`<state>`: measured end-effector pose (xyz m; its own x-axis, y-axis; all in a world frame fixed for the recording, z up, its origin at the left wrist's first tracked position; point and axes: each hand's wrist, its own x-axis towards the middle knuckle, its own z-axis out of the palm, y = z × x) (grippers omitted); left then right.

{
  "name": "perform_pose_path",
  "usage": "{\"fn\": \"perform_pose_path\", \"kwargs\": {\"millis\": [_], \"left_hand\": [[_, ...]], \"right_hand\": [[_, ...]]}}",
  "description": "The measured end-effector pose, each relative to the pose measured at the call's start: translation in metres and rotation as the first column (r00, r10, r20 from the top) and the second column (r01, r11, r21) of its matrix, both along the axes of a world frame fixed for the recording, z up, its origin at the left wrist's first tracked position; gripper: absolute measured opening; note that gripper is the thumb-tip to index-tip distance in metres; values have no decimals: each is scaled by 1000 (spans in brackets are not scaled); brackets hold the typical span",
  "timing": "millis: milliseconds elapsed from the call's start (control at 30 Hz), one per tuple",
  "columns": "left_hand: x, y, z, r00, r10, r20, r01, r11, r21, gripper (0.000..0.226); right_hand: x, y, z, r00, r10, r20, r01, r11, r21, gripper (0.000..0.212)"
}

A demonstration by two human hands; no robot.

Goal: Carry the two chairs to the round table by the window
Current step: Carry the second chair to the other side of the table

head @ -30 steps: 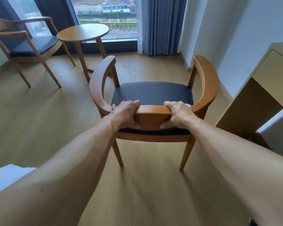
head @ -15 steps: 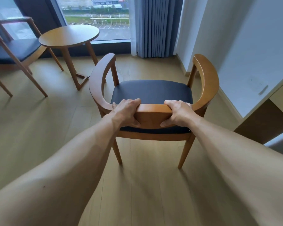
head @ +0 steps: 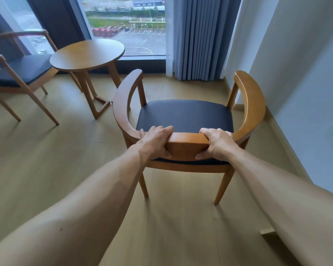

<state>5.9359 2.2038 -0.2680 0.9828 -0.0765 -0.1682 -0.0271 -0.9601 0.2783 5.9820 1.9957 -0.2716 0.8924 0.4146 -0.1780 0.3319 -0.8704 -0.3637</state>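
A wooden armchair with a dark seat (head: 185,116) is right in front of me, its back towards me. My left hand (head: 155,142) and my right hand (head: 216,142) both grip its curved backrest, one on each side of the middle. The round wooden table (head: 87,53) stands by the window to the left of this chair, its base close to the chair's left arm. A second wooden chair with a dark seat (head: 21,70) stands on the table's far left side, partly cut off by the frame edge.
A blue-grey curtain (head: 198,37) hangs at the window's right end, just beyond the chair. A white wall (head: 306,83) with a skirting board runs along the right, close to the chair's right arm. Open wooden floor (head: 46,160) lies to the left.
The chair in my hands has come forward towards the window and now sits beside the round table. The desk on the right has dropped out of view.
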Motion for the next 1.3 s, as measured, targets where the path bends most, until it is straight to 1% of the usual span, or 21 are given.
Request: {"fn": "perform_pose_path", "kwargs": {"millis": [200, 433, 567, 667, 833, 1033, 1300], "left_hand": [[78, 7, -1, 1000, 18, -6, -18, 1000, -6, 50], [197, 22, -4, 1000, 16, 2, -16, 1000, -4, 48], [265, 35, -7, 1000, 13, 29, -13, 1000, 14, 48], [309, 41, -9, 999, 12, 48, -13, 1000, 21, 48], [366, 45, -11, 998, 25, 53, -28, 998, 56, 49], [424, 26, -15, 996, 17, 93, -26, 995, 97, 53], [503, 9, -18, 991, 76, 107, -92, 983, 158, 55]], "right_hand": [[78, 8, -1, 1000, 7, -3, -7, 1000, -5, 55], [199, 22, 2, 999, 19, -30, -20, 999, -27, 50], [269, 33, 2, 999, 24, -36, -25, 999, -30, 45], [312, 38, 1, 999, 21, -35, -22, 1000, -19, 45], [374, 44, 0, 997, 62, -51, -63, 998, -27, 49], [443, 24, 7, 988, 132, -76, -133, 991, -15, 48], [543, 12, 2, 967, 250, -40, -252, 967, -42, 50]]}}
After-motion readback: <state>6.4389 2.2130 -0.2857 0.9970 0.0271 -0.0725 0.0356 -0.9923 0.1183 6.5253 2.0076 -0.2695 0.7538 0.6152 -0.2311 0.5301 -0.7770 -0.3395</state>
